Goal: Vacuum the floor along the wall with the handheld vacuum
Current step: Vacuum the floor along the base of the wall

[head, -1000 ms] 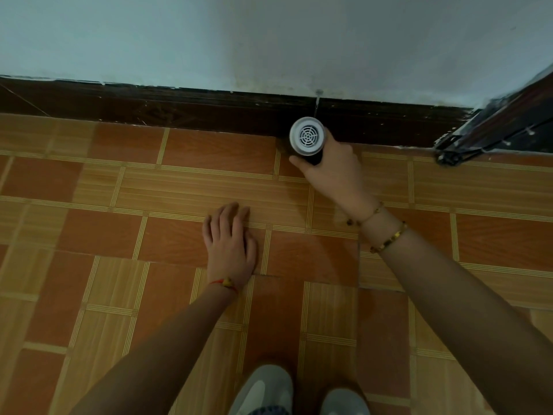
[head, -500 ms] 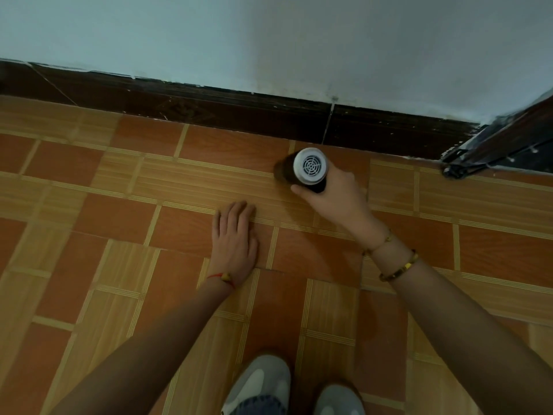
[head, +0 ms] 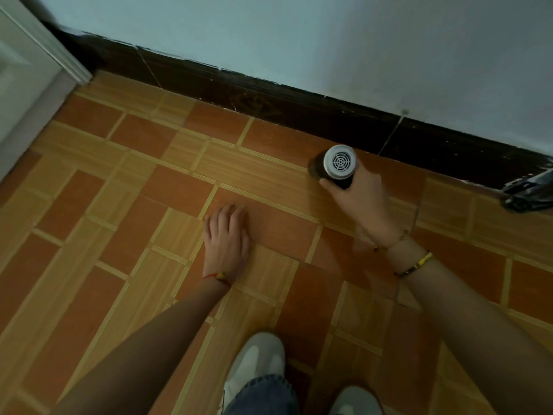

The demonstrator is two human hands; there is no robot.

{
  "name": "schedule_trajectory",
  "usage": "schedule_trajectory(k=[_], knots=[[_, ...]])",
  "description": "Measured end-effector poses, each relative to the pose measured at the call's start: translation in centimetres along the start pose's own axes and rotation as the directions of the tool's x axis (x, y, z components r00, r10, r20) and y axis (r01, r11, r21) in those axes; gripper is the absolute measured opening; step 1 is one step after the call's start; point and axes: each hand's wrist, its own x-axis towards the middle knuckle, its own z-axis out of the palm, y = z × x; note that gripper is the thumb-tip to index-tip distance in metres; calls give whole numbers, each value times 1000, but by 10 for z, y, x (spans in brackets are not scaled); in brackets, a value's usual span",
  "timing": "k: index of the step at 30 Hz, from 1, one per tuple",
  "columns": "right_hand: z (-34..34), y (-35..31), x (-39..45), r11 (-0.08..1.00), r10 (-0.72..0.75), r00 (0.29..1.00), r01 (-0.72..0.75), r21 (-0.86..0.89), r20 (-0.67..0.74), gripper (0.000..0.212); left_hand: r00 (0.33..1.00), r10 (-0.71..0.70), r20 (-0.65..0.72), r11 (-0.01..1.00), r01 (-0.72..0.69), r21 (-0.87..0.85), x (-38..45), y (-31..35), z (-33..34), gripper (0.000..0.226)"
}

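Note:
My right hand (head: 360, 202) grips the handheld vacuum (head: 339, 164), a dark cylinder with a round white vented rear cap facing me. Its nose points down onto the orange tiled floor (head: 167, 187), a short way out from the dark skirting board (head: 299, 106) at the foot of the pale wall (head: 329, 40). My left hand (head: 226, 238) lies flat on the tiles with fingers together, palm down, to the left of and nearer me than the vacuum. The vacuum's nozzle is hidden under its body.
A white door frame (head: 39, 64) stands at the left where the wall ends. A dark metal object (head: 529, 190) lies by the skirting at the right edge. My two light shoes (head: 254, 363) and a jeans hem are at the bottom.
The view has swung left and tilted, bringing the door frame into sight. The vacuum has slid a little away from the skirting board. My left hand stays planted on the floor.

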Motion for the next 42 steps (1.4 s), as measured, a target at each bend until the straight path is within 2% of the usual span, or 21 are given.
schedule_trajectory(k=[2, 7, 10, 14, 21, 32, 39, 42], knots=[[3, -4, 0, 999, -30, 999, 31, -31, 20, 68, 1000, 0, 22, 1000, 0, 13, 1, -6, 0, 50], [16, -17, -16, 984, -173, 957, 175, 10, 232, 69, 999, -9, 39, 999, 7, 53, 8, -19, 2, 51], [21, -21, -19, 975, -219, 937, 223, 14, 273, 66, 998, -54, 17, 998, 53, 31, 17, -24, 4, 50], [24, -24, -9, 981, -192, 955, 189, 36, 225, 67, 999, -36, 15, 999, 36, 27, 19, -31, 9, 50], [38, -41, 32, 978, -187, 979, 192, -76, 79, 63, 999, -40, -19, 999, 39, -23, 19, -31, 9, 49], [91, -88, 57, 949, -299, 931, 312, -32, 211, 57, 999, -27, -34, 1000, 27, -6, 20, -33, 8, 50], [90, -91, 83, 962, -252, 964, 259, -84, 79, 57, 998, -35, -50, 999, 34, -27, 20, -33, 8, 49], [95, -96, 94, 958, -260, 962, 268, -100, 86, 55, 998, -35, -57, 999, 33, -36, 21, -32, 8, 49]])
